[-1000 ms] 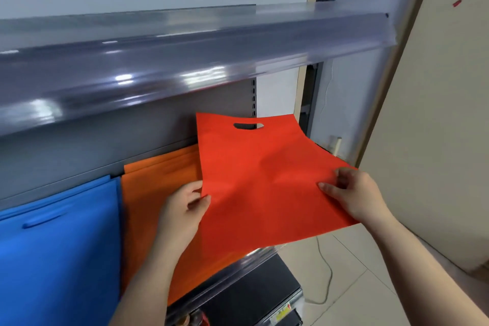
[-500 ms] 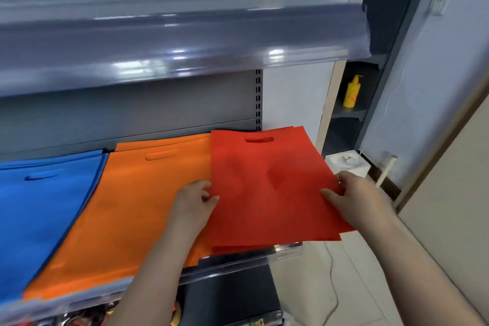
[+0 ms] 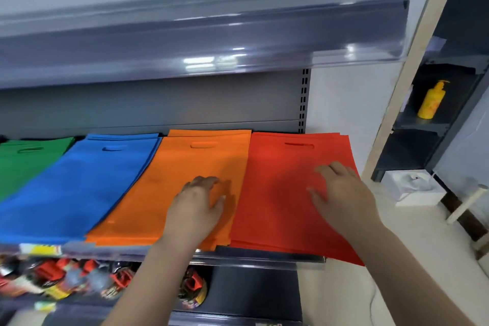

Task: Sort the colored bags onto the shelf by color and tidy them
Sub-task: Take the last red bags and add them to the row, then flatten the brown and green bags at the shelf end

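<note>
The stack of flat red fabric bags (image 3: 285,193) overhangs the grey metal shelf (image 3: 264,259) at its right front corner. Right hand (image 3: 341,193) lies flat, fingers spread, on it; left hand (image 3: 197,204) rests open on the orange fabric bags (image 3: 169,180). A sideways push could slide the red ones off.

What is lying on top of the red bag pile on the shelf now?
The right hand rests flat on the red bag pile, fingers spread. Nothing else lies on it. The lower bags show only as edges at the front; the rest of them is covered by the top bag.
</note>
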The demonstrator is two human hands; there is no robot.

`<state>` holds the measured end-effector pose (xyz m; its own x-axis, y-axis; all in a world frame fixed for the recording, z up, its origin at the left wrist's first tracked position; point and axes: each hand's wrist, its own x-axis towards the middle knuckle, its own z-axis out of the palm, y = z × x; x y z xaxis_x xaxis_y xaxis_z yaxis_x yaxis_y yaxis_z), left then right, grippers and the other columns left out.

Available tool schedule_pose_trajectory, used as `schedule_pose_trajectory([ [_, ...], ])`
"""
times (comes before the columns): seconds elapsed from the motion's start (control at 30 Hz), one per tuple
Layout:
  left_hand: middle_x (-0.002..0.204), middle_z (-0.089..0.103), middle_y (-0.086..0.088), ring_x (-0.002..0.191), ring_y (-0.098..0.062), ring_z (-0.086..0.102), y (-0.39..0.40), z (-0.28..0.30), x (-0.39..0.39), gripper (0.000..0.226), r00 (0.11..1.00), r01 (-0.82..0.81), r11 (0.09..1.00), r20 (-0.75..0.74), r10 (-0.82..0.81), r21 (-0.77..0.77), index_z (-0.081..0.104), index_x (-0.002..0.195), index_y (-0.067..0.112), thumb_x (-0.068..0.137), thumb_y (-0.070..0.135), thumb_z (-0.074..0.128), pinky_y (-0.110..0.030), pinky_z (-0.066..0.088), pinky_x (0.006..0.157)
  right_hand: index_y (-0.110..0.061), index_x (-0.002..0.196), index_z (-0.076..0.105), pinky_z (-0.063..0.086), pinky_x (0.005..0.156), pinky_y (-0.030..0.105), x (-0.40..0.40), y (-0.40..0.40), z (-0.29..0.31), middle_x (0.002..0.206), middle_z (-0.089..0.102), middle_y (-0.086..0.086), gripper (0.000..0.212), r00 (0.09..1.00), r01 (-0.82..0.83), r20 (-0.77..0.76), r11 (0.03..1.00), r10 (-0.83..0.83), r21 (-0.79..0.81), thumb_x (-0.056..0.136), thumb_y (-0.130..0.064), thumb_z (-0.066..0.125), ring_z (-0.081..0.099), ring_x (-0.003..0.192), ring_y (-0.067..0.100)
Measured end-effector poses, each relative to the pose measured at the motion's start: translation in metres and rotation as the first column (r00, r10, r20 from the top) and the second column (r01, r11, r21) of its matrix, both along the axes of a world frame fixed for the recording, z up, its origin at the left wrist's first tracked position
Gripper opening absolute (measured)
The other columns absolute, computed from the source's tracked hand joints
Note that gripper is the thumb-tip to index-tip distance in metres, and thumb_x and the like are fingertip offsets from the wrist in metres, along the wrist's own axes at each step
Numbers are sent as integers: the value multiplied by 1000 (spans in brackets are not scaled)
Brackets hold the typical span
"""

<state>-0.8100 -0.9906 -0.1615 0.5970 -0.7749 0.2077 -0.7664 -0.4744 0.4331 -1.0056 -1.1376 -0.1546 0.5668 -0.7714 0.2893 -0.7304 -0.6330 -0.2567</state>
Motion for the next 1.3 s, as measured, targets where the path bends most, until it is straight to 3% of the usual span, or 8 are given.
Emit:
schedule_pose_trajectory([
  [0.17,123,61,-10,113,-32,56,64,20,38,44,962,-186,981,214,171,51,57,128,10,86,24,64,-43,44,89,-21,130,48,39,95,32,83,36,27,129,47,-3,40,935,-352,-62,933,349,-70,93,-38,49,42,120,19],
  [0.33,137,51,-4,126,-26,47,151,41,80,52,878,-386,918,341,335,90,43,140,16,92,33,54,-40,37,99,-21,135,42,35,101,33,172,102,53,135,47,-4,43,806,-592,-105,797,583,-117,95,-38,45,40,126,19],
  [0.57,119,63,-10,109,-33,59,296,70,137,50,690,-657,752,447,570,56,57,127,11,81,26,68,-44,47,86,-18,133,41,35,99,35,294,237,83,136,44,-2,42,557,-830,-158,536,815,-158,96,-37,44,37,127,21],
  [0.67,134,52,-2,124,-25,48,355,81,158,50,609,-748,660,470,639,70,45,136,18,90,34,54,-38,38,97,-18,132,42,35,100,36,338,298,92,135,44,-1,40,460,-884,-165,433,872,-174,96,-35,45,37,126,21],
  [0.87,142,42,5,130,-18,38,467,98,200,54,472,-855,512,526,707,79,30,143,24,93,39,45,-32,31,103,-19,131,43,35,97,36,419,418,103,131,47,0,43,298,-935,-157,255,942,-248,92,-35,48,39,123,23],
  [1.07,141,42,6,130,-17,38,568,105,237,51,336,-935,341,554,761,99,29,143,24,96,42,41,-33,29,106,-19,135,42,35,100,37,490,520,104,135,45,-1,43,155,-959,-130,118,979,-257,95,-34,44,38,126,21],
  [1.3,137,45,6,128,-17,41,641,111,296,47,243,-970,219,537,808,110,35,139,24,95,40,42,-32,32,103,-19,135,40,36,100,37,573,605,108,135,46,-1,43,30,-969,-138,-6,990,-248,95,-34,44,39,125,21],
])
